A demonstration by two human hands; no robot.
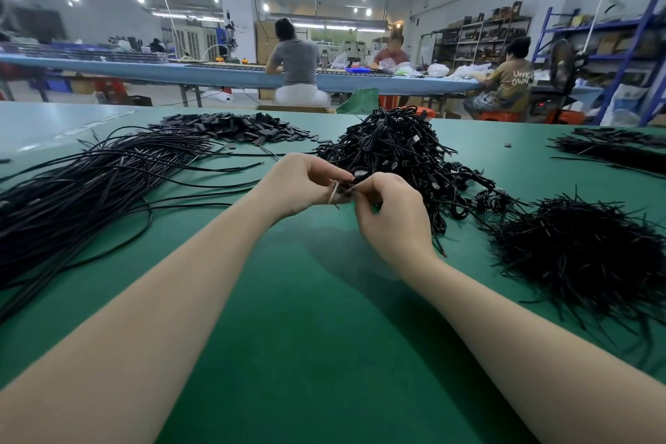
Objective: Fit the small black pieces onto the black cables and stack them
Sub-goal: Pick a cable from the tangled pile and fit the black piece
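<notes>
Your work surface is a green table (306, 317) with a smooth matte top that fills the lower part of the view. On its left side lies a long sheaf of loose black cables (83, 187), fanned out toward you. Behind them, near the far edge, sits a flat heap of small black pieces (234, 128), and a few strays lie just beside it. At the middle of the far half rises a tangled mound of looped cables (400, 144). To your right spreads a bristly pile of short black strands (580, 252), and another bundle of cables (612, 148) lies at the far right edge.
</notes>
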